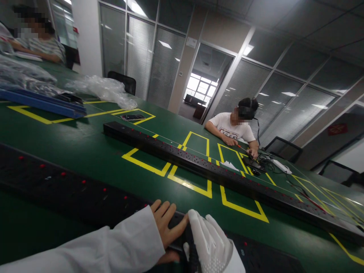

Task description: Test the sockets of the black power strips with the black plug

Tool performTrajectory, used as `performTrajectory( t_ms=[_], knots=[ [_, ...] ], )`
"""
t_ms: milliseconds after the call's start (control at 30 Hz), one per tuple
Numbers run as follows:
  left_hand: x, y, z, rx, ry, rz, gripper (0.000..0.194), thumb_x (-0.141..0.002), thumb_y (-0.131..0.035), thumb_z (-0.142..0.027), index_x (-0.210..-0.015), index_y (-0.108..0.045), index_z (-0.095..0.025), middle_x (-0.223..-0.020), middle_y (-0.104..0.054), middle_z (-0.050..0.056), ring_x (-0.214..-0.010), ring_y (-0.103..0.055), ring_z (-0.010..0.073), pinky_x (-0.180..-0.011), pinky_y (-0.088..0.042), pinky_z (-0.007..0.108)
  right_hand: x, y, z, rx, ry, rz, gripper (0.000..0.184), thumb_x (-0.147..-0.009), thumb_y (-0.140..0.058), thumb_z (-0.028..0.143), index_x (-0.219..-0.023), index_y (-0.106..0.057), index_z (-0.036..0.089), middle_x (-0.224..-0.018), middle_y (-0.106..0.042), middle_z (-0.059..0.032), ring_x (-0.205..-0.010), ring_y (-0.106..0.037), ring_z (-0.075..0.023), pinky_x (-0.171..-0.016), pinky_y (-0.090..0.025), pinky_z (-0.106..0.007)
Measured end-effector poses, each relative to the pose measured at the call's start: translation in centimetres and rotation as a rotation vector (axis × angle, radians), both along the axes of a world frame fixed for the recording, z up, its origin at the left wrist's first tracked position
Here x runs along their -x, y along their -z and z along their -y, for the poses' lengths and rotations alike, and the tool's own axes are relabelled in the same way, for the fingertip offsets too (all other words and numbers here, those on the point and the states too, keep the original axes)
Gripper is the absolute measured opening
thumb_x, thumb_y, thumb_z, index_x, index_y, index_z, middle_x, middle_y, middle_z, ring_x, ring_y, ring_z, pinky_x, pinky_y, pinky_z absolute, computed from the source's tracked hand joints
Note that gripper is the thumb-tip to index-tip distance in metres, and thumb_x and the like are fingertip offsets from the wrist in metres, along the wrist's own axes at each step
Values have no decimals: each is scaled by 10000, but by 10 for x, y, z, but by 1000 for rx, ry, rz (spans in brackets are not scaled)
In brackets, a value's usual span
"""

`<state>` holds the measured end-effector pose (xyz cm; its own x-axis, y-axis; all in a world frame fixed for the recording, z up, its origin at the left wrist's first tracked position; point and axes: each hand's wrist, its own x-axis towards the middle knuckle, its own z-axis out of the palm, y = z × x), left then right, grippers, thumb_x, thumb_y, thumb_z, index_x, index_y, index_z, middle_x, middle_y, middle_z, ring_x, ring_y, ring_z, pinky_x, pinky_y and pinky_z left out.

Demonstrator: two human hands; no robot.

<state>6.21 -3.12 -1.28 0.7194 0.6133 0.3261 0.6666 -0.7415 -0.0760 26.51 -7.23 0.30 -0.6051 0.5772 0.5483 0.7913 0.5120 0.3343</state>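
Note:
A long black power strip (93, 197) with red dots along it runs across the near side of the green table. Over it lies my bare left hand (167, 223), fingers bent at the strip's far edge and the thumb stretched to the right. My right hand (210, 239) wears a white dotted glove and sits right beside that thumb. Its fingers are closed around something dark at the strip, mostly hidden by the glove. A second long black power strip (182, 155) lies farther across the table, apart from both hands.
Yellow tape outlines (193, 187) mark the green table. On the left are a blue metal channel (42, 104), clear plastic wrap (99, 89) and a phone (133, 118). Across the table a person (236, 125) handles cables with an orange-handled tool. Another person (42, 45) sits far left.

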Motion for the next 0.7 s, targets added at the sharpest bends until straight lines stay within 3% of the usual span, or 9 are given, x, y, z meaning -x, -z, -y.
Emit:
performTrajectory(
  t_ms=[267, 400, 600, 700],
  knots=[
    [2, 0, -3, -53, 31, -13, 649, -776, -567, -663, -1289, -491, -273, -1244, -575, 160, -1062, -554, 360, -887, -386, 540, -4, -5, -2, 60, -99, -98, 581, -822, -364, 132, -1396, -338, 44, -1167, -639, -160, -1008, -628, -267, -846, -544, -461],
    [1, -2, -4, -70, 30, -22, 645, -774, -561, -668, -1276, -502, -267, -1219, -581, 154, -1038, -556, 344, -870, -397, 522, -6, -15, -1, 167, -130, -98, 580, -796, -373, 161, -1369, -367, 77, -1155, -643, -157, -1005, -640, -271, -827, -552, -470],
    [1, 0, -6, -77, 44, -9, 684, -791, -536, -668, -1357, -413, -304, -1198, -576, 152, -1004, -557, 341, -835, -403, 507, -7, -38, -1, 274, -126, -74, 570, -761, -493, 249, -1322, -402, 204, -1105, -659, -90, -889, -649, -234, -770, -549, -361],
    [1, 0, -6, -77, 55, -1, 727, -796, -533, -664, -1398, -354, -297, -1203, -569, 160, -1001, -553, 344, -829, -399, 512, -5, -46, 2, 296, -106, -10, 582, -788, -532, 278, -1349, -391, 212, -1174, -629, -94, -943, -628, -246, -823, -527, -378]
  ],
)
